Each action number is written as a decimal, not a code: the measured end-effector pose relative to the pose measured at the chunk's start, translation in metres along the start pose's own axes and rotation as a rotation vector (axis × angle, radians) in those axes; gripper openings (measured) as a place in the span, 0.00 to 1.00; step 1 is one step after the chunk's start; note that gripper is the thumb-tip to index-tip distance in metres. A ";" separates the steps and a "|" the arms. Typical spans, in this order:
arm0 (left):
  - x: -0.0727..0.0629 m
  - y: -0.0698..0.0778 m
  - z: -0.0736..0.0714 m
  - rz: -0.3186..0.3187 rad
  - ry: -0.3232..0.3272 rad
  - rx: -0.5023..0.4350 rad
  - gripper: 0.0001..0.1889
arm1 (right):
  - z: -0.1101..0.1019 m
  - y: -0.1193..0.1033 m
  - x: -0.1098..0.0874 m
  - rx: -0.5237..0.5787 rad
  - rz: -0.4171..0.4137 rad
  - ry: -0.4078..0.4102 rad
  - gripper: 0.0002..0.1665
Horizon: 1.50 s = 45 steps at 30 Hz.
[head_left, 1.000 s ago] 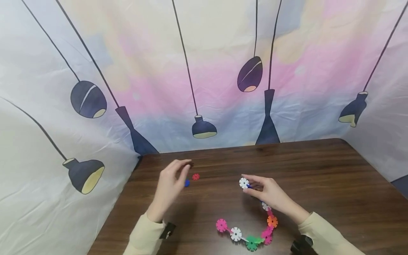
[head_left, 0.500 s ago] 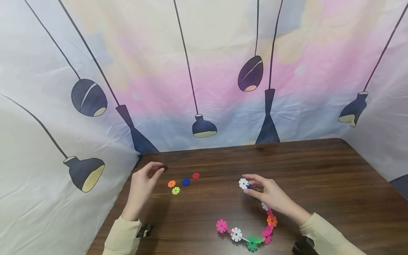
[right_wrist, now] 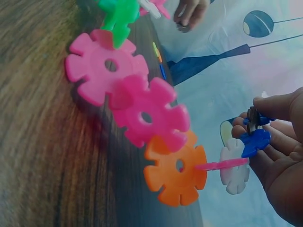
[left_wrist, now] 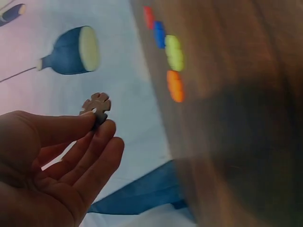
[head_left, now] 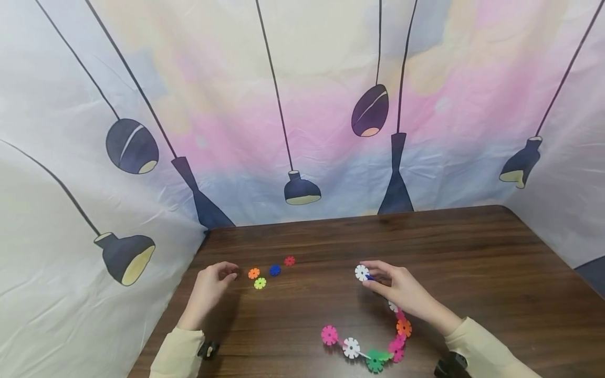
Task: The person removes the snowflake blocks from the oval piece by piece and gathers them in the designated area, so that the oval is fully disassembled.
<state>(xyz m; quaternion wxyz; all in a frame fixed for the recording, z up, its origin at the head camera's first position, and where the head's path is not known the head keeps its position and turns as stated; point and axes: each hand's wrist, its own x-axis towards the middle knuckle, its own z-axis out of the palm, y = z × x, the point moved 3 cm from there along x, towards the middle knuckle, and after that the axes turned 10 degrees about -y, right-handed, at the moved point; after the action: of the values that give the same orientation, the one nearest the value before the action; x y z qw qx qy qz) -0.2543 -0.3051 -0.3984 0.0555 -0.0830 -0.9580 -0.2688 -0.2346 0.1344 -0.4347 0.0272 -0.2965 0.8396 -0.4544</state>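
Observation:
My left hand (head_left: 208, 291) is raised over the left of the table, pinching a brown notched snowflake disc (left_wrist: 97, 106) between thumb and fingers. My right hand (head_left: 399, 286) holds one end of a chain of interlocked snowflake discs. A white disc (head_left: 362, 273) stands out at that end by the fingertips, with a blue disc (right_wrist: 256, 143) and a dark disc (right_wrist: 253, 122) near the thumb. The chain runs down through an orange disc (head_left: 404, 328), pink discs (right_wrist: 147, 116) and a green disc (head_left: 375, 361). It curves left to a white disc (head_left: 351, 347) and a pink disc (head_left: 329, 335).
Loose discs lie on the brown wooden table (head_left: 449, 247) right of my left hand: orange (head_left: 253, 273), yellow-green (head_left: 260, 283), blue (head_left: 275, 270) and red (head_left: 290, 261). A fabric backdrop (head_left: 227, 105) printed with lamps hangs behind the table's far edge.
My left hand has moved left away from the loose discs with the brown disc, then lowered slightly, uncovering the orange and yellow-green discs. My right hand and the chain have barely moved.

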 end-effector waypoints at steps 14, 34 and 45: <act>0.004 -0.029 0.027 -0.069 -0.149 0.045 0.06 | 0.001 -0.001 -0.002 0.011 -0.017 -0.021 0.25; 0.011 -0.029 0.032 -0.079 -0.159 0.107 0.03 | 0.001 -0.005 -0.002 0.034 -0.008 -0.031 0.27; 0.010 -0.028 0.032 -0.074 -0.121 0.131 0.04 | 0.002 0.000 -0.001 0.008 -0.002 -0.022 0.26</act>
<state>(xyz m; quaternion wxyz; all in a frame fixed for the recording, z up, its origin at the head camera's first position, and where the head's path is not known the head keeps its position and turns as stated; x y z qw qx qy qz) -0.2713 -0.3106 -0.4386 -0.0071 -0.0600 -0.9775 -0.2020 -0.2330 0.1332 -0.4360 0.0372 -0.3020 0.8372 -0.4545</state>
